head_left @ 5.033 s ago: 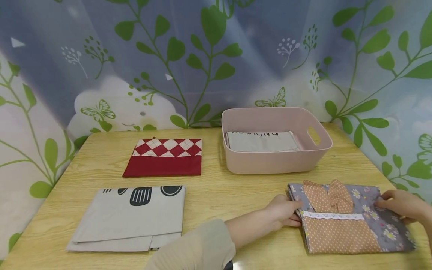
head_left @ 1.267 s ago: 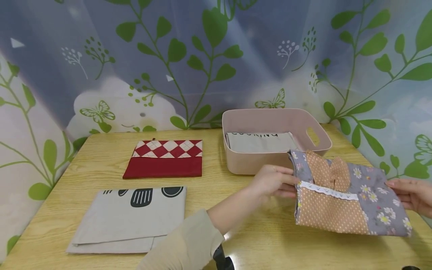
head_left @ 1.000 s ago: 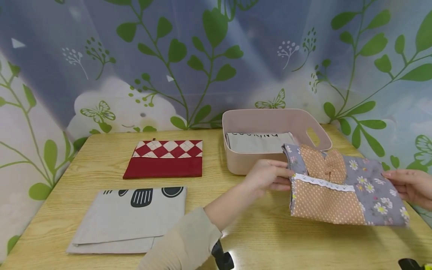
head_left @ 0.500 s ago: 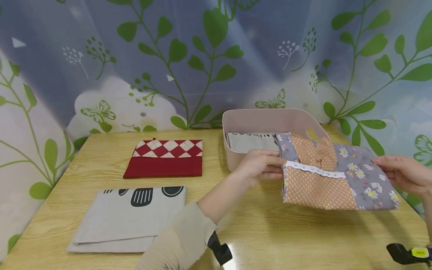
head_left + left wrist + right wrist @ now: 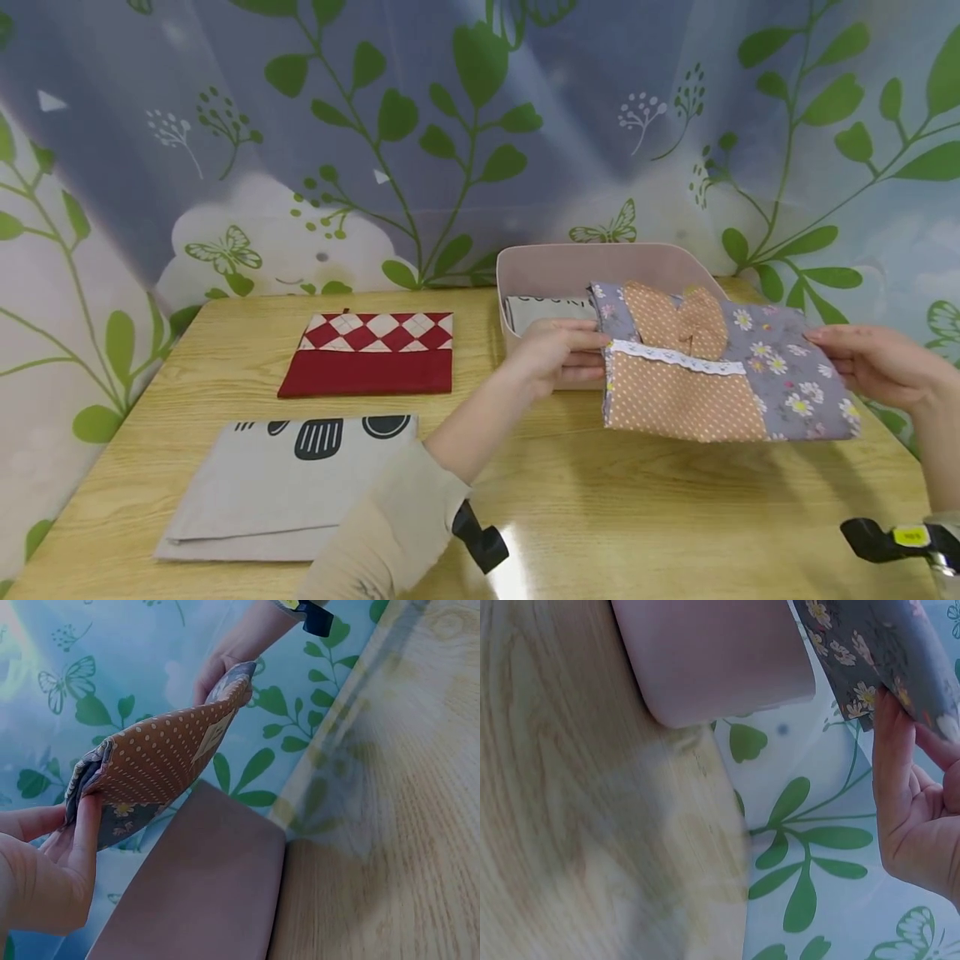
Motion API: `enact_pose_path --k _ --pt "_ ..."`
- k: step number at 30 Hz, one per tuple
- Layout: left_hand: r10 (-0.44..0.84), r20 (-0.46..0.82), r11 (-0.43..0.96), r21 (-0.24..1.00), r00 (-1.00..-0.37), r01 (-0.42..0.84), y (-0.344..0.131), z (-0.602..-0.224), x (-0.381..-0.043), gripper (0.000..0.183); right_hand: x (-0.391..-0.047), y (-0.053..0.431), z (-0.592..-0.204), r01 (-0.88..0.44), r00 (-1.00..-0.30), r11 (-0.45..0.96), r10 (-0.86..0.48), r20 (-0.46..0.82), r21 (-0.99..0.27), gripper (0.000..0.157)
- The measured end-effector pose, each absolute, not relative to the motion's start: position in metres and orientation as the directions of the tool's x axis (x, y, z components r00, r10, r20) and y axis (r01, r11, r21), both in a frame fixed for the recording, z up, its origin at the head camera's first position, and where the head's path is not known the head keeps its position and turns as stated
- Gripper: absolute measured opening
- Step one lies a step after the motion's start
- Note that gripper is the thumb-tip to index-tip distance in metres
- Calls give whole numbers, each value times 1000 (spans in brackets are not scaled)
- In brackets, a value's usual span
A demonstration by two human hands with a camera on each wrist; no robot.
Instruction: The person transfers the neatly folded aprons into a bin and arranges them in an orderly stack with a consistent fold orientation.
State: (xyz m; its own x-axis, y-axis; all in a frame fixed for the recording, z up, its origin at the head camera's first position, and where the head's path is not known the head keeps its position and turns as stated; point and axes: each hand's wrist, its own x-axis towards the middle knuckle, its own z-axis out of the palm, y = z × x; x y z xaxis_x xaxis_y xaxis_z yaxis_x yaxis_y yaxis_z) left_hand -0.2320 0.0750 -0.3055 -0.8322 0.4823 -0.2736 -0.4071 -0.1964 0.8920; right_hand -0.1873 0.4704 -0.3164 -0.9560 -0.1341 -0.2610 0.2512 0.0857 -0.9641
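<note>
Your L fingers (image 5: 587,340) & R fingers (image 5: 831,336) pinch floral cloth (image 5: 787,350) near bin (image 5: 585,265); carry step, prob.; next likely needs level lowering.

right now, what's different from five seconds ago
The floral folded cloth has been lifted from the table and moved up and leftward in the head view, now hiding part of the pink bin and of the lettered cloth inside. The left hand and right hand still grip its opposite edges. The bin, red checked cloth and grey folded cloth stayed put.
</note>
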Motion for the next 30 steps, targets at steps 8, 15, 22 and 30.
enact_pose_path --k 8,15,22,30 --pt "471 -247 -193 908 -847 -372 63 -306 -240 40 -201 454 -308 288 -949 215 -68 -309 -933 33" --pt "462 -245 -193 910 -852 -366 60 -306 -246 40 -208 448 -304 271 -952 226 -79 -295 -936 34" --pt "429 -248 -201 911 -869 -359 50 -303 -252 40 -220 437 -300 274 -948 237 -98 -303 -932 32" --pt "423 -229 -209 917 -877 -341 42 -301 -258 39 -230 430 -297 269 -939 139 -184 -292 -953 34"
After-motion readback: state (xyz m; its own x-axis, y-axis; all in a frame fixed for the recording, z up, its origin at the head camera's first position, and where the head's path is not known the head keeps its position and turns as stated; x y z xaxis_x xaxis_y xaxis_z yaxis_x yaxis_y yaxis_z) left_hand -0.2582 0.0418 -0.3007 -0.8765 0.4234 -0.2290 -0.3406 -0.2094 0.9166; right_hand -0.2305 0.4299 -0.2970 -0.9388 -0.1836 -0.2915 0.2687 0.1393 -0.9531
